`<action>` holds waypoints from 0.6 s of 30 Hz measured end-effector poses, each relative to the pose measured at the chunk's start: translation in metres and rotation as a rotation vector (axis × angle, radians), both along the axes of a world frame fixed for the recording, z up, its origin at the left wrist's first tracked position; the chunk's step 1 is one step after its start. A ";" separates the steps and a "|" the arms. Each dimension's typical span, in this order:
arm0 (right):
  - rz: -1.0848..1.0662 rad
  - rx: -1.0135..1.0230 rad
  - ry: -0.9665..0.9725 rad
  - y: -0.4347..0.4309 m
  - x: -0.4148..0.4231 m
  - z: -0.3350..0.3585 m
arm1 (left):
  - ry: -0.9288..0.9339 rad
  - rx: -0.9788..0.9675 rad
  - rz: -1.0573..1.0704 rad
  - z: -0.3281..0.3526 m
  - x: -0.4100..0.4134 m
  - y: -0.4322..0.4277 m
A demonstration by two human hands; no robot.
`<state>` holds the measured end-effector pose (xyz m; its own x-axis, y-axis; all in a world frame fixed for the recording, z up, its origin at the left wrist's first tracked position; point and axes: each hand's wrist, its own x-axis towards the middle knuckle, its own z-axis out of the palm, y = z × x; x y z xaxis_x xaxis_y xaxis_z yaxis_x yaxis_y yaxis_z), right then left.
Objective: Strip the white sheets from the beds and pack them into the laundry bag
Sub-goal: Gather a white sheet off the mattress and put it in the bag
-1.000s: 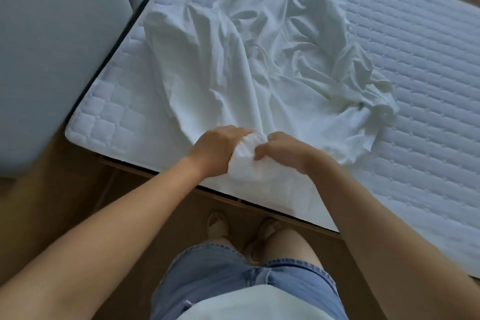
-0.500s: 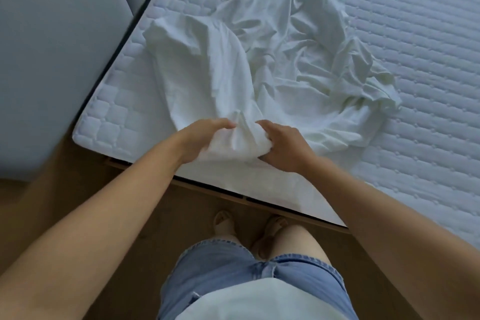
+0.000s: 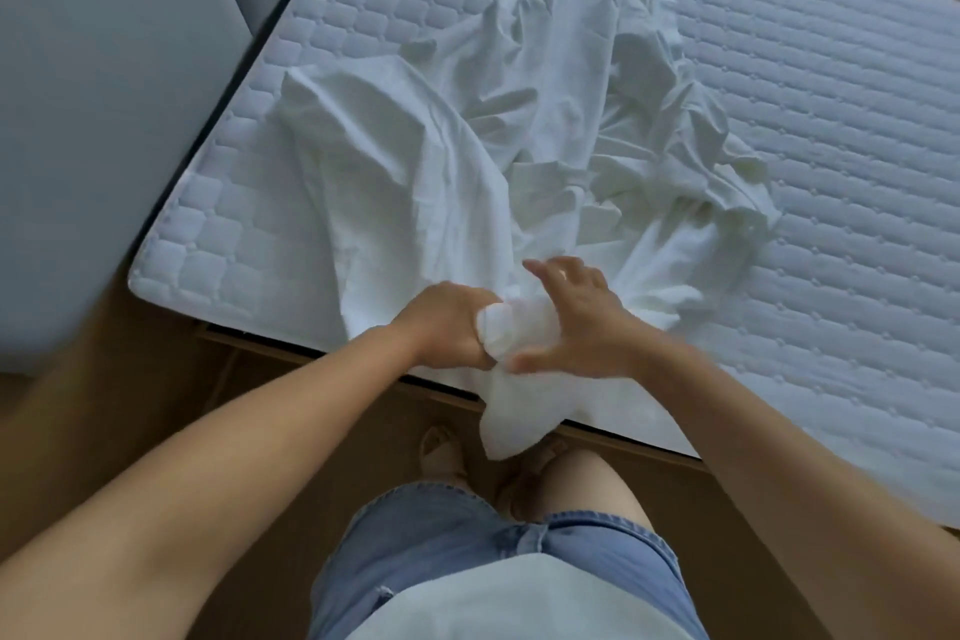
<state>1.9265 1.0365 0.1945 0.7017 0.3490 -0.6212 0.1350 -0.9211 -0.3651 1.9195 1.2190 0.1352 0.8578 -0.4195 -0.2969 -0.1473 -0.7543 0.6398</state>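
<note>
So the white sheet [image 3: 524, 135] is off and lying in a crumpled heap mid-frame on the bare quilted mattress [image 3: 841, 161]. One bunched end is pulled to the bottom edge, with a tail hanging over the wooden bed frame [image 3: 618, 431]. The left hand [image 3: 449, 325] has its fist tight round that bunch. The right hand [image 3: 579, 322] is pressed right up against it, fingers spread out and a bit blurry. Grey padded panel [image 3: 104, 120] is upper left, and denim shorts [image 3: 457, 551] are at the bottom.
</note>
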 end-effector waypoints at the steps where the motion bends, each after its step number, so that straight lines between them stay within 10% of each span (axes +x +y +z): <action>1: 0.151 -0.052 -0.110 0.000 -0.009 0.002 | 0.173 -0.112 0.129 0.001 0.006 0.005; 7: 0.283 0.191 -0.868 -0.002 -0.012 -0.039 | 0.982 -0.467 0.266 0.032 0.032 0.033; 11: 0.301 0.224 -0.843 0.019 0.011 -0.035 | 1.059 -0.455 0.289 0.046 0.029 0.047; 15: 0.119 0.223 -0.348 0.025 0.021 -0.031 | 0.726 -0.311 0.299 0.054 0.012 0.046; 18: 0.017 0.216 -0.099 0.025 0.031 -0.032 | 0.044 0.417 0.030 0.054 -0.016 0.027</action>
